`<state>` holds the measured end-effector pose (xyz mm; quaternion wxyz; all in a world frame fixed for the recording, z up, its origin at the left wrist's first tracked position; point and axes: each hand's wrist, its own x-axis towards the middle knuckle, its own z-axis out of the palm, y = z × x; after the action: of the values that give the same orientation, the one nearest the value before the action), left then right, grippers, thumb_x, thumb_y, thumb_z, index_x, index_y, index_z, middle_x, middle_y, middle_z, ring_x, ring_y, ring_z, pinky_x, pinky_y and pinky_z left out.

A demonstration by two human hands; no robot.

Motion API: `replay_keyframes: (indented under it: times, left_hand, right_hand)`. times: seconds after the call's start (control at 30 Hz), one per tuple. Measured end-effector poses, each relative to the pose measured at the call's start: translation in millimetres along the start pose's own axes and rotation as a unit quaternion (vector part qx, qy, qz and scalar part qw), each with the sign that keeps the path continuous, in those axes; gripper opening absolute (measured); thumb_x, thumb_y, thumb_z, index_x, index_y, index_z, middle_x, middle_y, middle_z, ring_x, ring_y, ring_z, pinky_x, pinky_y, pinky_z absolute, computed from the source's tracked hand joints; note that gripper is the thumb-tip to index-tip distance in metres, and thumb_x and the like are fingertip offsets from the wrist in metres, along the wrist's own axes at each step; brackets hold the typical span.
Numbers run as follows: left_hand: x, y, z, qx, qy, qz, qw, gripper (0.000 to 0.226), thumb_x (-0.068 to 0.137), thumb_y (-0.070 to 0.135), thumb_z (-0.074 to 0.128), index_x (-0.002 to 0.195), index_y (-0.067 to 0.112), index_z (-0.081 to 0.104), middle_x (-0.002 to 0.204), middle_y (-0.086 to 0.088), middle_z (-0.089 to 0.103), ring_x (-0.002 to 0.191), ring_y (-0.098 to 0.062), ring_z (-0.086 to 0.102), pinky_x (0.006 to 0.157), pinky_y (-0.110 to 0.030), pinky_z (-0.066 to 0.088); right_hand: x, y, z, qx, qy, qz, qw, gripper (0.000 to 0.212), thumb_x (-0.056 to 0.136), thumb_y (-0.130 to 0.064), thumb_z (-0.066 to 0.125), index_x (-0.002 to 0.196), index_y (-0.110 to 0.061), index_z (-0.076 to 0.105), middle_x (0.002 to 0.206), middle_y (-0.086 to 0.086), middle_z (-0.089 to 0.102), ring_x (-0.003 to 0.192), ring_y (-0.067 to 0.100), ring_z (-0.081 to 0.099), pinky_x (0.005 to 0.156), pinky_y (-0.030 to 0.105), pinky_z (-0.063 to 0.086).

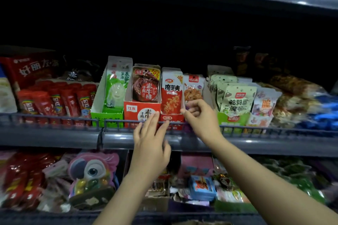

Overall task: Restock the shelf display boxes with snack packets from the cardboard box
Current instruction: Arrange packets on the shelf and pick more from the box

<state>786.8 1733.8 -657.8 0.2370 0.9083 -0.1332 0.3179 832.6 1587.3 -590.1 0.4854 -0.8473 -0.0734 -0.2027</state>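
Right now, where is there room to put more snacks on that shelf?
The green-and-white display box has bare room in front of its one upright packet. The red boxes beside it look full, and the green pouches to the right are crowded.

Both arms reach up and forward.
Left hand (pixel 150 144) has straight, spread fingers; right hand (pixel 198 115) has loosely curled fingers, holding nothing.
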Motion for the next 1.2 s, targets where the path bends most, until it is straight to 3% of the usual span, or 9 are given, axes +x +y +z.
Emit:
replay_keyframes:
  times: [0.1, 0.23, 0.37, 0.47, 0.57, 0.7, 0.83, 1.0, 1.2]
  left_hand:
    - [-22.6, 7.2, 5.7, -0.017, 0.005, -0.026, 1.0, 0.039, 0.083, 0.017, 0.057, 0.122, 0.016, 0.06, 0.134, -0.007, 0.05, 0.127, -0.022, 0.036, 0.106, -0.041, 0.025]
    - [-56.1, 16.9, 20.8, -0.057, -0.071, -0.083, 0.992, 0.033, 0.092, 0.021, 0.051, 0.124, 0.022, 0.057, 0.125, 0.006, 0.049, 0.122, -0.013, 0.039, 0.1, -0.024, 0.022]
    - [-95.4, 13.9, 50.6, -0.145, -0.128, -0.162, 0.968, 0.029, 0.092, 0.016, 0.052, 0.119, 0.018, 0.061, 0.116, 0.001, 0.054, 0.097, -0.012, 0.055, 0.087, -0.021, 0.042]
    - [-126.9, 9.0, 77.1, -0.158, -0.203, -0.226, 0.94, 0.026, 0.093, 0.014, 0.05, 0.117, 0.016, 0.061, 0.111, 0.003, 0.053, 0.082, -0.005, 0.05, 0.069, -0.01, 0.033]
    - [-166.9, -1.9, 107.7, -0.162, -0.287, -0.282, 0.901, 0.024, 0.093, 0.016, 0.05, 0.114, 0.016, 0.062, 0.113, 0.001, 0.058, 0.091, -0.009, 0.056, 0.073, -0.012, 0.035]
    - [-216.6, -14.8, 137.5, -0.15, -0.375, -0.347, 0.846, 0.027, 0.092, 0.017, 0.051, 0.116, 0.012, 0.061, 0.112, -0.005, 0.066, 0.097, -0.018, 0.062, 0.078, -0.02, 0.043]
    - [-252.8, -24.1, 161.3, -0.14, -0.392, -0.396, 0.819, 0.018, 0.091, 0.014, 0.052, 0.103, 0.008, 0.065, 0.098, -0.01, 0.069, 0.091, -0.025, 0.064, 0.076, -0.028, 0.046]
    - [-296.8, -37.2, 181.8, -0.109, -0.421, -0.43, 0.791, 0.024, 0.095, 0.017, 0.05, 0.106, 0.005, 0.067, 0.108, -0.014, 0.068, 0.101, -0.028, 0.062, 0.08, -0.027, 0.044]
    - [-343.1, -60.3, 210.3, -0.098, -0.444, -0.472, 0.756, 0.031, 0.089, 0.03, 0.054, 0.111, 0.01, 0.064, 0.109, -0.015, 0.067, 0.098, -0.029, 0.062, 0.087, -0.035, 0.049]
  right_hand:
    - [-34.2, 18.1, -1.8, 0.016, -0.009, 0.012, 1.0, 0.011, 0.084, -0.018, 0.067, 0.091, -0.017, 0.059, 0.081, -0.001, 0.058, 0.067, 0.006, 0.053, 0.061, 0.01, 0.043]
    - [-83.3, 58.3, 3.7, 0.033, -0.025, 0.062, 0.997, 0.009, 0.084, -0.017, 0.067, 0.087, -0.019, 0.06, 0.082, 0.002, 0.059, 0.069, 0.007, 0.054, 0.065, 0.012, 0.045]
    - [-132.2, 109.0, 17.1, 0.034, -0.035, 0.117, 0.992, 0.015, 0.082, -0.013, 0.069, 0.081, -0.024, 0.059, 0.083, 0.007, 0.061, 0.066, 0.007, 0.054, 0.063, 0.01, 0.042]
    - [-167.3, 144.7, 32.5, 0.022, -0.059, 0.172, 0.983, 0.012, 0.083, -0.014, 0.069, 0.081, -0.023, 0.06, 0.078, 0.003, 0.061, 0.065, 0.009, 0.054, 0.061, 0.008, 0.04]
    - [-199.8, 175.2, 46.4, 0.027, -0.082, 0.223, 0.971, 0.009, 0.083, -0.016, 0.069, 0.085, -0.022, 0.063, 0.083, 0.004, 0.062, 0.068, 0.009, 0.057, 0.065, 0.01, 0.043]
    - [-240.5, 217.9, 66.3, 0.019, -0.112, 0.285, 0.952, 0.006, 0.081, -0.016, 0.071, 0.086, -0.017, 0.067, 0.083, 0.003, 0.063, 0.074, 0.012, 0.061, 0.073, 0.023, 0.048]
    - [-279.3, 252.3, 86.3, 0.018, -0.166, 0.368, 0.915, 0.008, 0.084, -0.021, 0.068, 0.092, -0.017, 0.068, 0.087, 0.001, 0.067, 0.082, 0.017, 0.063, 0.077, 0.03, 0.05]
    - [-318.5, 288.8, 106.6, 0.004, -0.195, 0.436, 0.878, 0.013, 0.085, -0.011, 0.066, 0.094, -0.005, 0.071, 0.102, 0.009, 0.071, 0.098, 0.024, 0.064, 0.086, 0.029, 0.049]
    - [-344.7, 308.2, 117.5, -0.01, -0.294, 0.479, 0.827, 0.029, 0.089, -0.023, 0.062, 0.117, -0.018, 0.065, 0.117, -0.003, 0.064, 0.095, 0.013, 0.06, 0.074, 0.019, 0.043]
